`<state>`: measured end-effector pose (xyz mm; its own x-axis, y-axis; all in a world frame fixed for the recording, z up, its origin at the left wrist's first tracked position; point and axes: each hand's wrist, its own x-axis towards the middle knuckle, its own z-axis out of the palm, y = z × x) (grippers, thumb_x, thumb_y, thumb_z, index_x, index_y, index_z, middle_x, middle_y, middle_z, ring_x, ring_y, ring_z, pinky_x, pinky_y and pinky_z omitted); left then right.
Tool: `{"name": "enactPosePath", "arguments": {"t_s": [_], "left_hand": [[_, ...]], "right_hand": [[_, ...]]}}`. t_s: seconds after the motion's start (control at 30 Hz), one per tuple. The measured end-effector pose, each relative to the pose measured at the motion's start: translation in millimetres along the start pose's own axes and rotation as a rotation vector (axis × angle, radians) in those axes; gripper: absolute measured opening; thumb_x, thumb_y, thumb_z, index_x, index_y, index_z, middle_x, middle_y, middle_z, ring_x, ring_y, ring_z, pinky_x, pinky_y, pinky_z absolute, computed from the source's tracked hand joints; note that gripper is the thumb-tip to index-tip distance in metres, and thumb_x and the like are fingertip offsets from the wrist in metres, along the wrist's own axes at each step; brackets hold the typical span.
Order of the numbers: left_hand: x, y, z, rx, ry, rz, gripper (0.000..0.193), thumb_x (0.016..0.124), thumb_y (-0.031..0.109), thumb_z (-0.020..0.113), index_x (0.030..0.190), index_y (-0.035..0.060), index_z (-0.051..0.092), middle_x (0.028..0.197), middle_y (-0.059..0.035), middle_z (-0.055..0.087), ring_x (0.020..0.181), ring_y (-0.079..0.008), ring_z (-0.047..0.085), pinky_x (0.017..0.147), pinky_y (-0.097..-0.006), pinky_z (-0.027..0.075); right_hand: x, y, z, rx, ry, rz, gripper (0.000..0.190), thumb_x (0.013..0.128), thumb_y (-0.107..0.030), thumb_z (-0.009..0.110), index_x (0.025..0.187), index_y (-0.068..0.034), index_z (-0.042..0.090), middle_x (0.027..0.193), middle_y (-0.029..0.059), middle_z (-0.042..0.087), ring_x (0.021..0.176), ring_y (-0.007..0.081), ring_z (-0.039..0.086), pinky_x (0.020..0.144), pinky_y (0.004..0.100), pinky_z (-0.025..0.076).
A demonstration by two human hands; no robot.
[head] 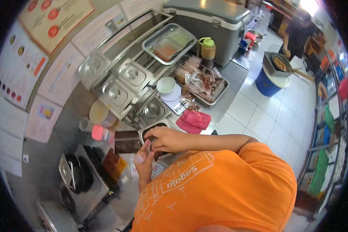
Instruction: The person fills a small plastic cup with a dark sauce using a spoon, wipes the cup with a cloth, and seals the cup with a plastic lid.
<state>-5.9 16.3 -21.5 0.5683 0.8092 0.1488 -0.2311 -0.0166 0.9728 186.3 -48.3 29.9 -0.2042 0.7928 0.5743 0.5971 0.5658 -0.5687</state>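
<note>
My right hand (163,140) reaches over a small steel food pan (142,131) with dark contents, its fingers bent downward. Close below it is my left hand (144,159), palm partly turned up, with something pale and translucent against it, perhaps thin plastic. The fingertips of both hands nearly meet at the pan's near edge. Whether either holds anything there is unclear. Beside the pan on the left is a dark brown rectangular container (127,142). A folded pink cloth (193,120) lies just beyond my right forearm.
Lidded steel pans (113,92), a small scale (178,101) with a bowl, and a tray of small plastic packets (226,88) stand around. Behind are a squeeze bottle (208,50) and a grey cooler (203,26). A blue bucket (266,81) stands on the floor near another person.
</note>
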Motion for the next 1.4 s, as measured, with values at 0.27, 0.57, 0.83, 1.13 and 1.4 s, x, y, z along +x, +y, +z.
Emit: {"name": "enactPosePath", "arguments": {"t_s": [0.27, 0.57, 0.83, 1.13, 1.4], "left_hand": [[-1, 2, 7, -0.056, 0.115, 0.005, 0.032, 0.082, -0.007, 0.061, 0.075, 0.0089, 0.035, 0.091, -0.0158, 0.061, 0.085, -0.0187, 0.058, 0.08, -0.0292, 0.045], [-13, 17, 15, -0.125, 0.138, -0.149, 0.031, 0.082, -0.009, 0.058, 0.075, 0.0104, 0.034, 0.086, -0.0089, 0.056, 0.078, -0.014, 0.054, 0.074, -0.0245, 0.043], [-1, 18, 7, -0.405, 0.112, -0.158, 0.031, 0.084, -0.008, 0.056, 0.075, 0.0125, 0.035, 0.086, -0.0083, 0.056, 0.081, -0.0154, 0.054, 0.079, -0.0287, 0.044], [12, 37, 15, -0.241, 0.195, -0.103, 0.018, 0.086, 0.005, 0.062, 0.084, 0.0103, 0.044, 0.12, -0.0133, 0.052, 0.112, -0.0219, 0.051, 0.089, -0.0339, 0.045], [9, 22, 7, -0.425, -0.133, -0.143, 0.046, 0.075, 0.04, 0.073, 0.106, 0.0129, 0.053, 0.147, -0.0134, 0.028, 0.127, -0.0288, 0.041, 0.077, -0.038, 0.057]], "right_hand": [[-2, 0, 0, 0.177, 0.001, 0.131, 0.017, 0.075, -0.016, 0.068, 0.08, -0.001, 0.061, 0.096, 0.0139, 0.059, 0.089, 0.0307, 0.059, 0.075, 0.0367, 0.047], [-5, -12, 14, 0.369, 0.038, 0.265, 0.025, 0.074, -0.014, 0.069, 0.087, -0.003, 0.051, 0.069, 0.0112, 0.06, 0.063, 0.0248, 0.061, 0.057, 0.0338, 0.048], [-18, -14, -4, 0.386, 0.078, 0.348, 0.025, 0.075, -0.011, 0.072, 0.083, -0.004, 0.049, 0.068, 0.0076, 0.058, 0.061, 0.0171, 0.058, 0.054, 0.0299, 0.046], [-29, -11, -52, 0.091, 0.26, 0.53, 0.02, 0.076, -0.013, 0.072, 0.079, -0.004, 0.055, 0.07, 0.0074, 0.06, 0.064, 0.0189, 0.061, 0.057, 0.0307, 0.048], [-16, -30, -77, -0.228, 0.527, 0.203, 0.017, 0.079, -0.018, 0.069, 0.085, -0.006, 0.06, 0.084, 0.0103, 0.062, 0.081, 0.0273, 0.059, 0.069, 0.0364, 0.048]]}}
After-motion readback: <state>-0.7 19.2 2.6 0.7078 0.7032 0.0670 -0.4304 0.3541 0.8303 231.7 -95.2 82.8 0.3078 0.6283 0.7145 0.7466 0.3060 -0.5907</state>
